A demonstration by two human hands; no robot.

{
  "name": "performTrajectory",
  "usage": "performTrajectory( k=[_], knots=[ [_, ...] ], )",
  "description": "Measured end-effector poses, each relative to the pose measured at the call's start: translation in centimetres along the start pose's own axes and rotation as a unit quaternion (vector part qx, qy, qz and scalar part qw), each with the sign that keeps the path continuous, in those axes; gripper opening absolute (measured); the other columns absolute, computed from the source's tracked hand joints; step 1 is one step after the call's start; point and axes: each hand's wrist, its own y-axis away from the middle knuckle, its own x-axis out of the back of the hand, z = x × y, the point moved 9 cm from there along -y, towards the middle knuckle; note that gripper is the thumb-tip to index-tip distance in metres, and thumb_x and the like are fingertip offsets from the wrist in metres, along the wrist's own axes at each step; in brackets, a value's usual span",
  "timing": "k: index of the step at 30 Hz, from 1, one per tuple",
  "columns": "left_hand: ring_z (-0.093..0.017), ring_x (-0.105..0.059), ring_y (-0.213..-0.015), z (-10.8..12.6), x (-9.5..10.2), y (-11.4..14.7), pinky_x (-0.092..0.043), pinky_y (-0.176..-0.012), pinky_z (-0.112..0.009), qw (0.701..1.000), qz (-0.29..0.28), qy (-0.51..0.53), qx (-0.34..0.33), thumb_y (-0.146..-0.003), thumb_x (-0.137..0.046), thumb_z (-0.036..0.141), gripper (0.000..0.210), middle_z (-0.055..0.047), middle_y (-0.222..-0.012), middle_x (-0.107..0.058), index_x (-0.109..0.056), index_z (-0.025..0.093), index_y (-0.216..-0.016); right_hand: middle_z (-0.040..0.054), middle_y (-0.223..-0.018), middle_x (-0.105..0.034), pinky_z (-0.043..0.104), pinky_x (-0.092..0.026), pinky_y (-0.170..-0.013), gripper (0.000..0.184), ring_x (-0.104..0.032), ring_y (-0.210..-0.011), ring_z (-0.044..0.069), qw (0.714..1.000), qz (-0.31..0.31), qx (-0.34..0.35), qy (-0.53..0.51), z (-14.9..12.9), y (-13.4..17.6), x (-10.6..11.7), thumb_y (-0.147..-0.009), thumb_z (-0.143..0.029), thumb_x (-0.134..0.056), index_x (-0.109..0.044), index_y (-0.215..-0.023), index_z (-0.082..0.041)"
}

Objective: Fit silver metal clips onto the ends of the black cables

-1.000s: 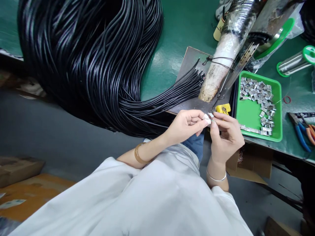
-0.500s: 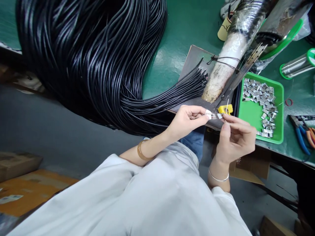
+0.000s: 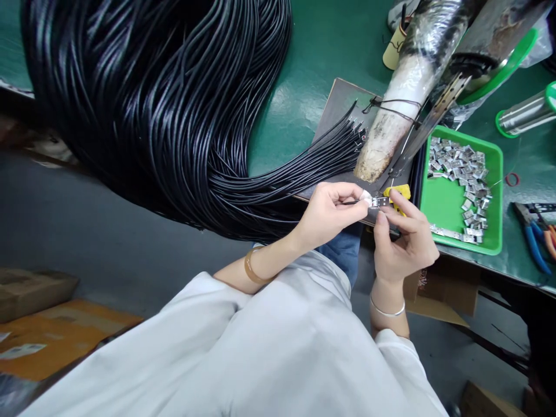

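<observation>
My left hand (image 3: pixel 334 207) is closed in a pinch on a black cable (image 3: pixel 350 202), near its end. A white wrap covers one fingertip. At the cable's end, just past my left fingertips, sits a small silver USB connector (image 3: pixel 382 201). My right hand (image 3: pixel 406 234) is beside that connector, its index finger raised and apart. The thumb and another finger are bent together just below the connector; what they hold, if anything, is too small to make out. A thin silvery wire (image 3: pixel 392 182) runs down near the right index fingertip, beside a yellow piece (image 3: pixel 400 191).
A large bundle of black cables (image 3: pixel 165 116) fills the left, its ends fanned on a grey board (image 3: pixel 334 110). A wrapped tube (image 3: pixel 395 110) and metal bar (image 3: pixel 428 124) slant above. Right: green tray (image 3: pixel 495 191) of connectors, pliers (image 3: pixel 530 237), wire spool (image 3: pixel 525 116).
My right hand has moved left and slightly down, and its index finger has lifted. The silver connector now lines up against the cable end at my left fingertips; the left hand has barely moved.
</observation>
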Motion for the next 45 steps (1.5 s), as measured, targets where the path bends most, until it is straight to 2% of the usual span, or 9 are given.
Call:
performTrajectory(
  k=[10,16,20,26,30,35,39,43,45],
  knots=[
    [-0.005,-0.048,-0.058,0.3,0.1,-0.2,-0.039,-0.055,-0.018,0.996,-0.001,-0.087,-0.023,-0.077,-0.067,0.021,0.012,0.0,-0.064,-0.061,-0.072,0.011,-0.072,0.0027,-0.104,-0.077,0.036,-0.066,-0.074,0.017,-0.076,-0.094,0.021,0.998,0.01,-0.065,-0.007,0.6,-0.5,0.2,-0.08,-0.013,-0.074,-0.07,-0.093,-0.023],
    [-0.004,-0.046,-0.056,-0.3,0.0,0.0,-0.038,-0.054,-0.016,0.999,-0.023,-0.032,0.004,-0.079,-0.068,0.026,0.015,0.001,-0.066,-0.06,-0.068,0.012,-0.076,0.0037,-0.098,-0.077,0.031,-0.064,-0.072,0.009,-0.075,-0.092,0.018,0.99,0.041,-0.127,-0.046,1.6,-0.7,0.9,-0.081,-0.015,-0.074,-0.069,-0.086,-0.02],
    [-0.004,-0.049,-0.059,-0.3,-0.2,0.1,-0.041,-0.057,-0.017,0.999,-0.037,-0.001,0.015,-0.076,-0.071,0.025,0.015,0.001,-0.065,-0.06,-0.067,0.012,-0.071,0.0043,-0.096,-0.077,0.029,-0.063,-0.068,0.008,-0.075,-0.085,0.016,0.981,0.059,-0.164,-0.08,2.3,-0.7,1.4,-0.081,-0.017,-0.074,-0.067,-0.083,-0.018],
    [-0.005,-0.053,-0.061,-0.4,-0.3,0.1,-0.044,-0.06,-0.017,0.998,-0.035,0.045,0.02,-0.067,-0.072,0.017,0.008,0.001,-0.065,-0.062,-0.067,0.011,-0.066,0.0039,-0.093,-0.077,0.026,-0.062,-0.066,0.009,-0.075,-0.085,0.016,0.98,0.058,-0.159,-0.107,1.9,-0.6,1.2,-0.079,-0.015,-0.076,-0.068,-0.082,-0.018],
    [-0.003,-0.048,-0.055,-0.5,-0.3,0.1,-0.037,-0.053,-0.015,0.999,-0.024,0.031,0.023,-0.066,-0.069,0.015,0.007,0.003,-0.06,-0.058,-0.064,0.011,-0.065,0.0038,-0.094,-0.077,0.026,-0.063,-0.069,0.01,-0.075,-0.086,0.016,0.98,0.056,-0.156,-0.113,1.8,-0.6,1.0,-0.078,-0.013,-0.076,-0.068,-0.082,-0.018],
    [-0.004,-0.051,-0.058,0.0,0.0,0.0,-0.04,-0.057,-0.016,1.0,-0.012,0.026,0.004,-0.067,-0.071,0.018,0.009,0.001,-0.064,-0.061,-0.066,0.011,-0.067,0.0041,-0.095,-0.077,0.028,-0.063,-0.071,0.009,-0.075,-0.089,0.017,0.983,0.041,-0.152,-0.099,1.8,-0.5,0.9,-0.079,-0.015,-0.076,-0.068,-0.083,-0.018],
    [-0.003,-0.046,-0.055,0.0,0.0,0.0,-0.036,-0.054,-0.016,1.0,-0.021,0.018,0.009,-0.069,-0.07,0.019,0.01,0.002,-0.061,-0.058,-0.065,0.01,-0.067,0.0043,-0.095,-0.077,0.028,-0.063,-0.071,0.009,-0.075,-0.089,0.017,0.983,0.037,-0.156,-0.09,1.9,-0.5,1.0,-0.08,-0.017,-0.075,-0.067,-0.083,-0.017],
    [-0.001,-0.036,-0.05,-0.2,-0.2,0.1,-0.027,-0.048,-0.015,0.998,-0.032,0.042,0.015,-0.068,-0.071,0.017,0.013,0.006,-0.055,-0.047,-0.059,0.011,-0.065,0.0045,-0.095,-0.077,0.028,-0.063,-0.07,0.009,-0.075,-0.09,0.017,0.983,0.032,-0.157,-0.088,1.9,-0.5,0.9,-0.081,-0.018,-0.075,-0.066,-0.084,-0.017],
    [-0.001,-0.038,-0.05,-0.3,-0.3,0.1,-0.03,-0.048,-0.014,0.998,-0.033,0.054,0.014,-0.068,-0.072,0.016,0.014,0.006,-0.055,-0.049,-0.059,0.012,-0.065,0.0045,-0.095,-0.077,0.027,-0.063,-0.069,0.009,-0.075,-0.09,0.017,0.984,0.027,-0.155,-0.085,1.8,-0.5,0.7,-0.081,-0.018,-0.075,-0.066,-0.083,-0.017]
  ],
)
